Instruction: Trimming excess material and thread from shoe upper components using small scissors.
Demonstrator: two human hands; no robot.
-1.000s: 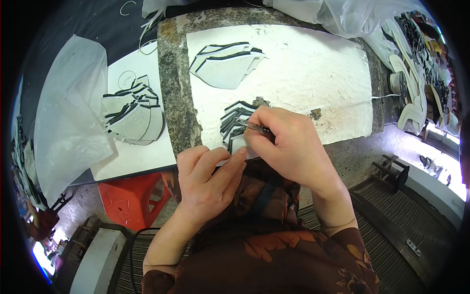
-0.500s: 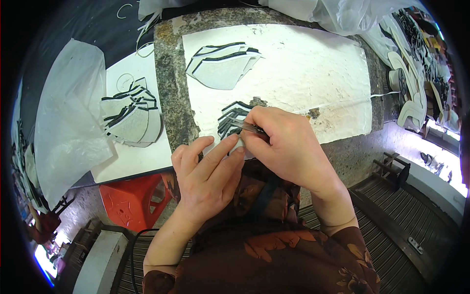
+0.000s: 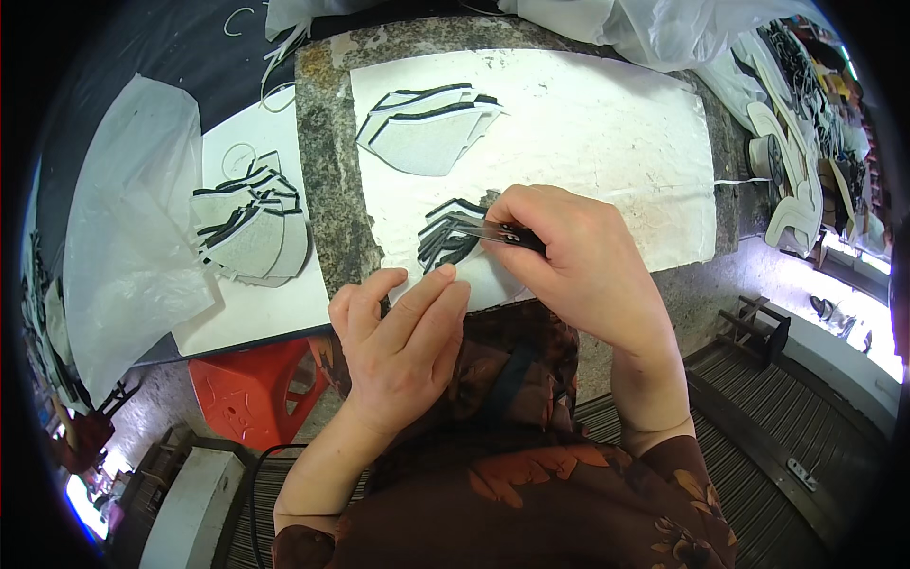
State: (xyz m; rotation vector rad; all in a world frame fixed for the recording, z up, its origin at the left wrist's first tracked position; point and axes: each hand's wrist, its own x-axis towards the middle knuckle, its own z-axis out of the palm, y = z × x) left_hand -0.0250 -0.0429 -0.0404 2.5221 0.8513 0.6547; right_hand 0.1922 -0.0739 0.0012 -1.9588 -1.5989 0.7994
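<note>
My right hand is closed around a slim pointed metal tool with a black handle, its tip pointing left over a small group of black-edged pieces. My left hand lies palm down with its fingers stretched out, the fingertips at the near side of these pieces. A pale sheet-like piece shows between both hands, partly covered. Farther away on the white board rests a small stack of pale curved pieces with black strips along their upper edges.
To the left, more black-edged pale pieces overlap on a white sheet beside a clear plastic bag. A red stool stands below. A roll and pale curved cutouts sit at the right edge.
My right hand has moved slightly right and away from my left hand, showing more of the tool's black handle and the pale piece. My left hand has hardly moved.
</note>
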